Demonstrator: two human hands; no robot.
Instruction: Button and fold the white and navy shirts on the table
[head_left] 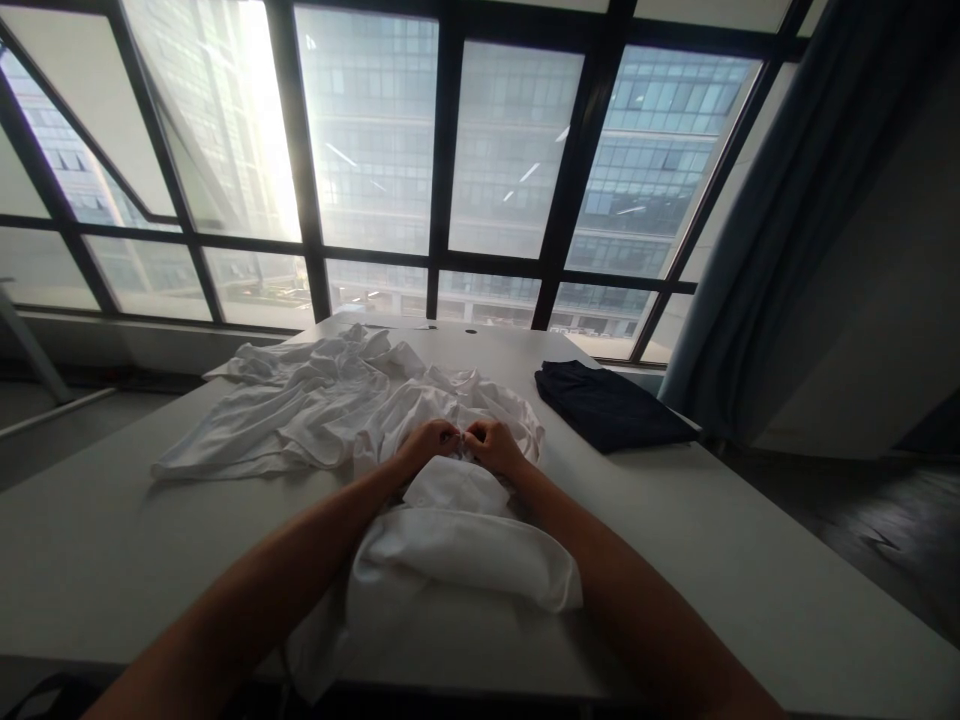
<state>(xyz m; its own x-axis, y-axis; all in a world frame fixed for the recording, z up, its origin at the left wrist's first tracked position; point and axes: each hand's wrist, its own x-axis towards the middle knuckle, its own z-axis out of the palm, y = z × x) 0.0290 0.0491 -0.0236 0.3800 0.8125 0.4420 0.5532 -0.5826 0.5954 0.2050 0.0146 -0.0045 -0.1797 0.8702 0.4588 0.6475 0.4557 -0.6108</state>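
Observation:
A white shirt (465, 550) lies in front of me on the table, its near part hanging toward the front edge. My left hand (431, 440) and my right hand (491, 443) meet over its middle, fingertips almost touching. Both are closed in a pinch on the shirt's fabric; any button between the fingers is too small to make out. Beyond and to the left, crumpled white cloth (300, 405) spreads over the table. Whether it is part of the same shirt I cannot tell.
The white table (652, 530) reaches toward the window (517, 150). At the right lies a folded dark navy garment (607, 405) near the table's edge. A blue-grey curtain (757, 230) hangs on the right. A pale metal leg (34, 345) stands at the far left.

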